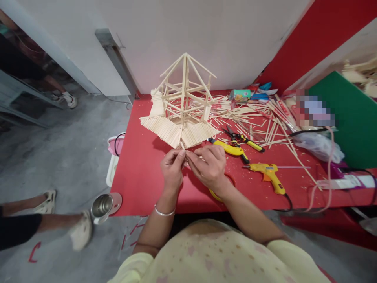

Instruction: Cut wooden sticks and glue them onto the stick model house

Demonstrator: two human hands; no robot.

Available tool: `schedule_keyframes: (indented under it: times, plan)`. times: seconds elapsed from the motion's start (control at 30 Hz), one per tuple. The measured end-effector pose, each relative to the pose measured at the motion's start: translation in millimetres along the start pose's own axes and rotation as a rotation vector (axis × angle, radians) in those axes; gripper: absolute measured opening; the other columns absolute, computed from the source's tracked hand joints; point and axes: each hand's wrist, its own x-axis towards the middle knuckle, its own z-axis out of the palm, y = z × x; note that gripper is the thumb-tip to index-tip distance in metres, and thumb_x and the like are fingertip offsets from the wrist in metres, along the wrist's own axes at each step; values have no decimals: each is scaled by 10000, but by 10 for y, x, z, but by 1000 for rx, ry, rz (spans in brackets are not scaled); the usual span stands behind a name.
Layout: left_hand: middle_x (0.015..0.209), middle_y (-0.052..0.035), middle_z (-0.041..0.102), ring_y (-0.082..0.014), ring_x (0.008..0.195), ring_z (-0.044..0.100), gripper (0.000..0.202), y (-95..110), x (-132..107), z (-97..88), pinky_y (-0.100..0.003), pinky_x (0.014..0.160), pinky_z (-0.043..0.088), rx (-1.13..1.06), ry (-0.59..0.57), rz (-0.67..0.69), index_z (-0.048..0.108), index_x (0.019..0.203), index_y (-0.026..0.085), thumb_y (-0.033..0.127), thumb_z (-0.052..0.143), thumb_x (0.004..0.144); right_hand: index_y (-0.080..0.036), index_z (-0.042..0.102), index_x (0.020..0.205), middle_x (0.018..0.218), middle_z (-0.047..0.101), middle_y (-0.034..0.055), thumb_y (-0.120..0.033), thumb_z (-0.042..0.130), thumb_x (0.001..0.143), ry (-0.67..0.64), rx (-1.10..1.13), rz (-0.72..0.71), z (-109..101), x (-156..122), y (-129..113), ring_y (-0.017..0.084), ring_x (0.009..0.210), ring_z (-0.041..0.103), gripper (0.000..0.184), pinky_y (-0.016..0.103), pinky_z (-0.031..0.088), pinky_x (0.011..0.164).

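My left hand and my right hand meet over the red table, fingertips pinched together on a thin wooden stick that is mostly hidden between them. Just beyond them stands a model house of wooden sticks, with an open frame roof and flat stick panels around its base. A yellow ring lies under my right wrist.
Right of my hands lie a yellow cutter, pliers and a yellow glue gun with its cord. Loose sticks cover the back right. A steel cup stands on the floor, near another person's feet.
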Motion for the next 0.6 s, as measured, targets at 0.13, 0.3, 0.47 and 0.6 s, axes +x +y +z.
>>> schedule_keyframes:
  times: [0.13,0.3,0.47,0.6]
  plan:
    - [592,26,585,-87,535,525,224,-24,-17,11,-205,531,459,87,-8,69,726,794,167,375,748,876,-248,719,1090,848,719,14,-221,740,889,15,10,35,-8,23,-15,183,842,582,203,385,374,794]
    - [669,8,625,-85,541,534,182,-56,-40,14,-207,523,457,61,7,47,760,899,181,359,731,888,-232,729,1096,910,722,33,-245,704,921,21,58,133,22,36,-10,189,899,598,177,389,403,834]
    - [682,8,641,-75,520,508,239,-108,-77,-7,-198,502,441,91,95,50,778,1070,206,343,740,877,-234,734,1113,937,718,34,-250,691,930,-13,75,170,57,37,1,196,909,584,189,399,401,846]
    - [672,12,634,-72,510,505,225,-121,-98,-11,-191,492,438,139,130,91,777,1056,208,350,724,890,-244,731,1138,940,708,38,-259,663,948,-58,56,170,48,48,9,199,919,576,203,401,383,846]
